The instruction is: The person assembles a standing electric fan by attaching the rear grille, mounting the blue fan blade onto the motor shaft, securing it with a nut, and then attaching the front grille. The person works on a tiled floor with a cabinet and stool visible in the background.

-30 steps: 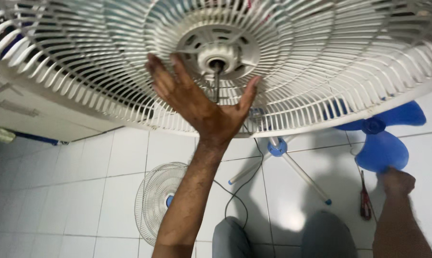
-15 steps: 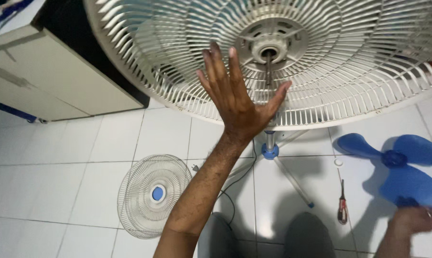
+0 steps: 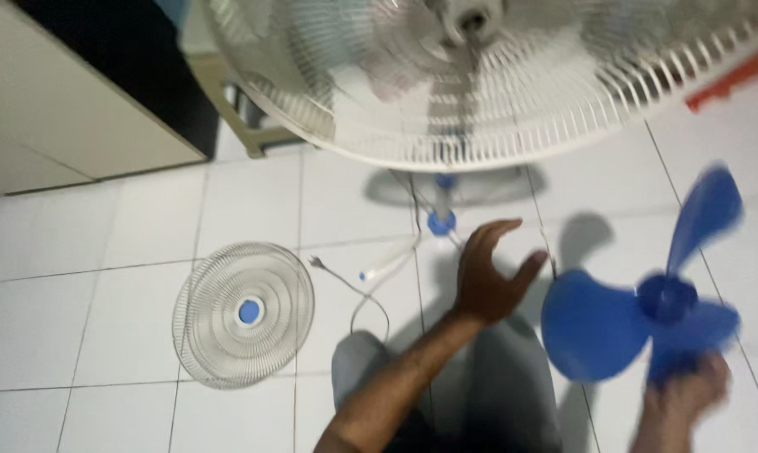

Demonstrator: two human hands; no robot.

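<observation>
Below the white rear fan grille (image 3: 496,92), the right hand (image 3: 685,394) has its fingers closed around a blade of the blue fan blade (image 3: 647,315), while the left hand (image 3: 488,277) hangs beside it, fingers spread and empty.

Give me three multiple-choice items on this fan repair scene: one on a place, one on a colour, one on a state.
1. Where does the loose front grille lie?
A. on the floor tiles, to the left of the person's knees
B. on the cabinet
C. clipped onto the fan

2. What colour is the fan blade?
A. white
B. blue
C. red

3. How is the left hand?
A. closed on a screwdriver
B. flat on the floor
C. open and empty, in the air

Answers: 1 A, the grille lies flat on the white tiles. 2 B, the three-lobed blade held up by the right hand is blue. 3 C, its fingers are spread below the rear guard, holding nothing.
</observation>
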